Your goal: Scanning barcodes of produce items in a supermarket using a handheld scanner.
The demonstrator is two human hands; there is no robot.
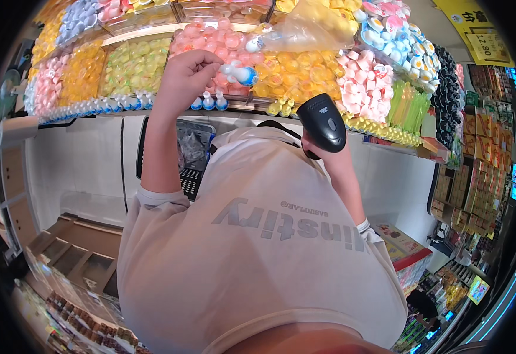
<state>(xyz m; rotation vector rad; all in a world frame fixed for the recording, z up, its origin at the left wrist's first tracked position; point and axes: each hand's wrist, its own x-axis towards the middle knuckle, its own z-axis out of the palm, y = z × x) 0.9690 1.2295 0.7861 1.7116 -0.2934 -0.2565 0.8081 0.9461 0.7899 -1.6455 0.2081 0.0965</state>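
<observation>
My left hand (188, 78) is raised over the display of small wrapped goods, its thumb and fingertips pinching the white end of a small blue-and-white bottle-shaped packet (241, 75). The packet lies nearly level above pink round packs (200, 42) and beside orange ones (300, 73). My right hand (328, 155) grips a black handheld barcode scanner (325, 121) near the display's front edge, close to my body. Its handle and most of my fingers are hidden. Similar blue-and-white packets (208, 102) stand in a row along the front edge.
Clear dividers separate green packs (136, 66), pale pink packs (364, 79) and others. A clear plastic bag (309, 31) lies on the goods. Below the display, a basket (191, 177) holds clear plastic. An empty-looking wooden rack (79, 248) stands at lower left; stocked shelves (470, 194) are at right.
</observation>
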